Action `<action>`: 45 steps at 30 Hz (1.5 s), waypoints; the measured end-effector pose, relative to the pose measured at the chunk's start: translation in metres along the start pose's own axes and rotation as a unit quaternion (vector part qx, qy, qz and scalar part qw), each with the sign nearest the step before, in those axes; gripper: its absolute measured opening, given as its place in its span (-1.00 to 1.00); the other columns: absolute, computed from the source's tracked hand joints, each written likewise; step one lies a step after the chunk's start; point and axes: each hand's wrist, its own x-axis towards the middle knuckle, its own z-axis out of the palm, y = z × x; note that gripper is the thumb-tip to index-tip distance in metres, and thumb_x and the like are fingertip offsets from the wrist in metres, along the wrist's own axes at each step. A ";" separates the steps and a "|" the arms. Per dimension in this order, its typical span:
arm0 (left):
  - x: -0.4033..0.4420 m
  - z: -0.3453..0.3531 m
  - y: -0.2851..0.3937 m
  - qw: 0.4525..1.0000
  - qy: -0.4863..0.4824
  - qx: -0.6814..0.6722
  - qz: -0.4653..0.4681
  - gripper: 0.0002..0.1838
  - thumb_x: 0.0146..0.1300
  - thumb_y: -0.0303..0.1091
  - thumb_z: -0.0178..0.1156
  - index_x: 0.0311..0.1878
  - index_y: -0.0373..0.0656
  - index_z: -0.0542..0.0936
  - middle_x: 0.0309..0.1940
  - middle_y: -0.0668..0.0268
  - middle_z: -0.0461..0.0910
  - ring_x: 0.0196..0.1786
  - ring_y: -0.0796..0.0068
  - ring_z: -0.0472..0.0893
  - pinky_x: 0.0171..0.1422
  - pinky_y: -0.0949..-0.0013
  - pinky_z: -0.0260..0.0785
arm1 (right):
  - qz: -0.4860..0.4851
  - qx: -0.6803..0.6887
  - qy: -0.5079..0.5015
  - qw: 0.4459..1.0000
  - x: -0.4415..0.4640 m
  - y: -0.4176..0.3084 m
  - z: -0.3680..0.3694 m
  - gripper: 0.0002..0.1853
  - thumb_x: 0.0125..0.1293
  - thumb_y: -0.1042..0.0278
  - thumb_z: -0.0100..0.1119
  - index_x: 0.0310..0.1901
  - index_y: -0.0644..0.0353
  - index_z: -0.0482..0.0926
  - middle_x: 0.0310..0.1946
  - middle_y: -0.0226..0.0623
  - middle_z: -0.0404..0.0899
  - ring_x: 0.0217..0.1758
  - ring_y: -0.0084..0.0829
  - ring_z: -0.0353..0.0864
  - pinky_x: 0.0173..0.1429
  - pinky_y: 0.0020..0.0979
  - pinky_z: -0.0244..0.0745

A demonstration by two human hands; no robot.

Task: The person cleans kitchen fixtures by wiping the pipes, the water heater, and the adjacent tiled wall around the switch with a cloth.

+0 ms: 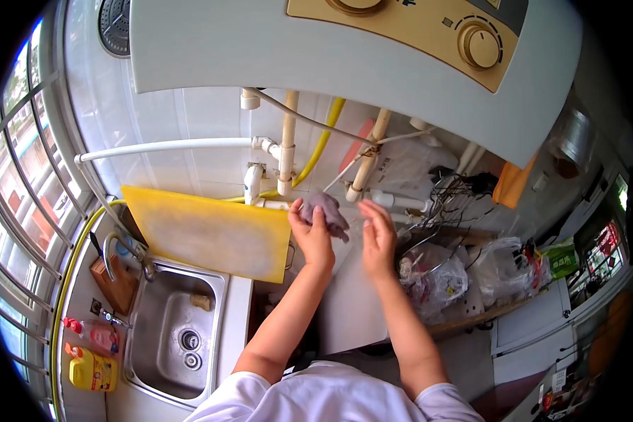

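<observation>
A crumpled grey-purple cloth (327,214) is pinched in my left hand (312,243), raised in front of the pipes below the water heater. Its lower end hangs loose toward the right. Across a small gap, my right hand (378,239) is lifted with its fingers stretched upward and nothing in it. To the left of my left hand, a yellow-edged board (204,235) leans upright against the tiled wall behind the sink.
A steel sink (221,281) with a curved faucet (109,246) lies at left, beside a knife block (114,285), a yellow bottle (91,369) and a red-capped bottle (95,334). The water heater (260,49) overhangs above. Plastic bags (503,271) and a wire rack (450,204) crowd the right.
</observation>
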 end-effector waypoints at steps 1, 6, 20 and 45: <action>0.006 0.007 -0.009 0.995 0.001 0.058 0.076 -0.57 0.40 -0.46 0.13 0.27 -0.18 0.27 0.08 0.20 0.43 0.04 0.42 0.50 0.12 0.39 0.44 | 0.049 0.069 0.037 0.996 0.004 0.003 0.001 -0.53 0.31 0.64 -0.06 0.26 0.21 0.44 0.23 -0.12 0.47 0.24 -0.18 0.52 0.26 -0.28 0.44; 0.001 0.036 -0.051 0.900 -0.158 0.279 0.295 -0.41 0.35 -0.49 0.09 0.41 -0.28 0.17 0.30 -0.02 0.30 0.34 0.04 0.33 0.43 0.14 0.15 | 0.151 0.174 0.050 0.972 0.020 0.026 0.012 -0.52 0.30 0.68 -0.08 0.27 0.32 0.41 0.20 -0.06 0.49 0.23 -0.20 0.54 0.26 -0.29 0.44; 0.021 -0.037 -0.031 0.829 -0.274 0.473 0.116 -0.57 0.19 -0.45 0.14 0.17 -0.20 0.49 -0.04 -0.07 0.53 -0.02 -0.17 0.55 0.12 0.05 0.43 | 0.152 0.176 0.011 0.973 0.021 0.037 0.009 -0.57 0.24 0.68 -0.02 0.14 0.27 0.59 0.20 -0.20 0.47 0.25 -0.34 0.50 0.19 -0.38 0.47; 0.021 0.020 -0.016 0.906 -0.124 0.330 0.237 -0.59 0.12 -0.61 0.12 0.04 -0.03 0.63 -0.09 0.20 0.58 -0.11 0.06 0.63 -0.08 0.19 0.49 | 0.255 0.145 -0.039 0.955 0.030 0.002 -0.002 -0.47 0.24 0.62 0.15 0.29 0.31 0.40 0.31 -0.16 0.38 0.22 -0.26 0.55 0.20 -0.35 0.50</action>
